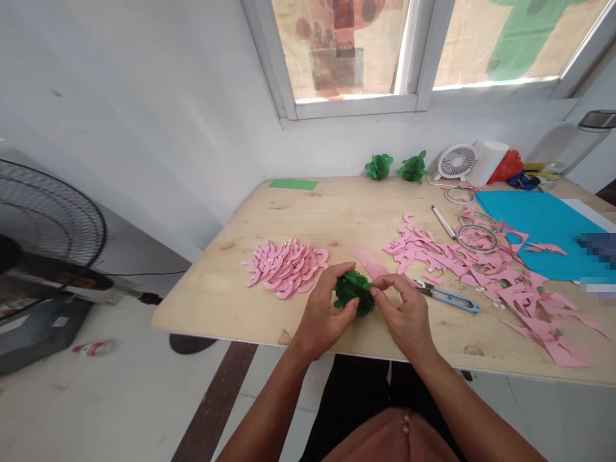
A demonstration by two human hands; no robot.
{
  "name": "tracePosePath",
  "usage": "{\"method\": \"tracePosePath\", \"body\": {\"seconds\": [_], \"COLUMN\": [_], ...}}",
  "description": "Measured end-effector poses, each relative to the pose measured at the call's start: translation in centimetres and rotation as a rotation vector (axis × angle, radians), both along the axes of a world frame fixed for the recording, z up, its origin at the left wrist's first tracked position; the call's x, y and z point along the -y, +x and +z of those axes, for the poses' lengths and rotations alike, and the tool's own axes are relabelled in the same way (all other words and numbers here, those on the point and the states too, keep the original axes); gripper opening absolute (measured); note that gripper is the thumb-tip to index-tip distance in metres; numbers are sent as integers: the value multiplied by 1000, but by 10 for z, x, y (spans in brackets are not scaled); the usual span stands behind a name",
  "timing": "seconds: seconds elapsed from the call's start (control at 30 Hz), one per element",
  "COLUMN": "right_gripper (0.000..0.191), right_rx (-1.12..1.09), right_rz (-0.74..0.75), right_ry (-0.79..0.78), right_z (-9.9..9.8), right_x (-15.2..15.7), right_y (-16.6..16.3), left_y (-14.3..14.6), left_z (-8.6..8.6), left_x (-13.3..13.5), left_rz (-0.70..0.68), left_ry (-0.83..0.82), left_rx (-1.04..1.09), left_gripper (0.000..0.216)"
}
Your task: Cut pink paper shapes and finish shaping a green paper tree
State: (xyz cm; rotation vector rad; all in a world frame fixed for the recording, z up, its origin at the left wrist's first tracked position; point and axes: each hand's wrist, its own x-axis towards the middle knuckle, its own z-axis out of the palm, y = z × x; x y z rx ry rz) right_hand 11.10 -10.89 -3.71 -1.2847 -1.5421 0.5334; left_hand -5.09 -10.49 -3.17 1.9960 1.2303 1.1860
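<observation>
Between my hands, just above the table's front part, is a green folded-paper ornament (pixel 355 292) with many thin layers. My left hand (pixel 326 311) curls round its left side, thumb in front. The fingertips of my right hand (pixel 402 311) pinch a small green piece at its right edge. Left of my hands lies a heap of curved pink paper cutouts (pixel 291 269). Blue-handled thread snips (pixel 450 298) rest on the table just right of my right hand. A flat pink paper strip (pixel 369 262) lies behind the ornament.
Pink paper scraps (pixel 481 263) cover the table's right, with tape rings (pixel 476 239) and a white pen (pixel 443 222) among them. Blue sheets (pixel 548 224) lie beyond. Two green paper ornaments (pixel 378 167), a small white fan (pixel 457 162) and a green strip (pixel 293 184) line the back.
</observation>
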Motion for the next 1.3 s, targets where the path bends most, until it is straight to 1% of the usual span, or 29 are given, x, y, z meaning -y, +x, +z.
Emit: {"method": "tracePosePath", "body": {"seconds": [0.3, 0.53, 0.73, 0.93, 1.3], "right_gripper": [6, 8, 9, 11, 8], "right_rx": [-15, -18, -16, 50, 230], "right_rz": [34, 53, 73, 114, 85], "right_ry": [-10, -53, -37, -14, 42], "right_z": [-3, -3, -2, -1, -6], "right_x": [0, 1, 0, -1, -5], "right_y": [-1, 0, 0, 1, 6], "left_y": [2, 5, 7, 7, 10], "left_z": [0, 2, 2, 2, 3], "left_x": [-1, -2, -2, -4, -6], "left_rz": [-5, 36, 40, 31, 19], "left_ry": [-3, 12, 7, 30, 54], "left_rx": [-3, -4, 0, 5, 11], "left_gripper": [53, 49, 48, 48, 50]}}
